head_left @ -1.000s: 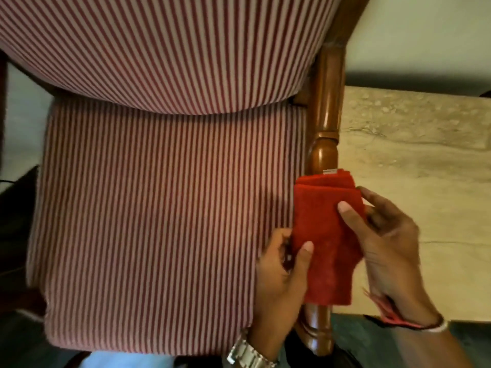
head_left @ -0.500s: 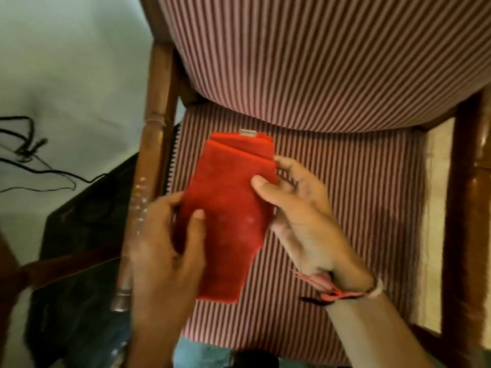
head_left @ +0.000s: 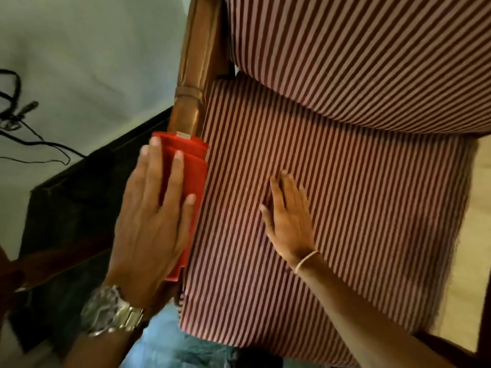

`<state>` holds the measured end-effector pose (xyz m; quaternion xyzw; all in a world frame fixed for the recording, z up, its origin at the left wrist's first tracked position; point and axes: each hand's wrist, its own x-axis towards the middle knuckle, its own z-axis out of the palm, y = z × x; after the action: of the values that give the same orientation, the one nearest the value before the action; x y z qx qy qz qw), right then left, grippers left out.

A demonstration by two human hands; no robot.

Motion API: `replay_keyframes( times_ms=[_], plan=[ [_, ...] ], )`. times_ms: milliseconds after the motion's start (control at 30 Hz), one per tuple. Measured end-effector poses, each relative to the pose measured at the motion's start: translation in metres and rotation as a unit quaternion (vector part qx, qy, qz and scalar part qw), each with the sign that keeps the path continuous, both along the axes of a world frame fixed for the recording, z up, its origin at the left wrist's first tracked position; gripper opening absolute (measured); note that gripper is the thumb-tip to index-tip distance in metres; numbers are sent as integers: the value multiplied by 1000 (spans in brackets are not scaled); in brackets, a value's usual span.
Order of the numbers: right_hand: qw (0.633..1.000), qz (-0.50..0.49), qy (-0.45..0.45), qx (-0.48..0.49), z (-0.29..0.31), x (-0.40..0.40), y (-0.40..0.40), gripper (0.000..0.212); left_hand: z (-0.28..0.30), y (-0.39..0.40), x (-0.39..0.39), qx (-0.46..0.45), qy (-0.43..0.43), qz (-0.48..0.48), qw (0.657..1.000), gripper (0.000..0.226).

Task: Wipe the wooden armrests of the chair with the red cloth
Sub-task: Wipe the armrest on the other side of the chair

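- Pressing flat, fingers spread, the left hand (head_left: 148, 208) lies on one folded red cloth (head_left: 190, 166) draped over the one wooden armrest (head_left: 195, 73) in view, at the seat's left edge.
- One right hand (head_left: 289, 221), palm down with fingers extended and holding nothing, rests on the striped seat cushion (head_left: 345, 208).
- One metal wristwatch (head_left: 111, 312) sits on the left wrist; one thin band (head_left: 305, 260) circles the right.
- One striped backrest (head_left: 372, 49) stands above the seat cushion.
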<state>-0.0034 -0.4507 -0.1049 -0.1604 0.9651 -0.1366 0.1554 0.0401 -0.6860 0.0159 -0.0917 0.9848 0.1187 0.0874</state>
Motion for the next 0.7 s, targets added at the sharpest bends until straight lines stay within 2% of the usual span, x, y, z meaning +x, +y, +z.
replay_keyframes(
  times_ms=[67,133,300,433,533,600,700],
  plan=[
    [994,92,-17,58,-26,5,26,67,-12,0,-11,-26,-4,-35,999,67],
    [988,136,-3,76,-37,4,36,69,-19,1,-15,-50,-8,-32,998,67],
    [985,132,19,108,-42,3,30,70,-24,4,-31,-71,32,-34,996,63],
    [984,134,21,115,-44,2,31,70,-23,2,-120,-47,94,-19,994,58],
    [983,140,26,117,-44,2,32,70,-17,0,-185,-25,107,3,994,59],
    [983,143,30,114,-46,1,34,70,-19,0,-173,-25,103,5,994,58],
    [983,138,40,111,-48,2,36,71,-19,7,-78,-44,53,-20,997,61]
  ],
)
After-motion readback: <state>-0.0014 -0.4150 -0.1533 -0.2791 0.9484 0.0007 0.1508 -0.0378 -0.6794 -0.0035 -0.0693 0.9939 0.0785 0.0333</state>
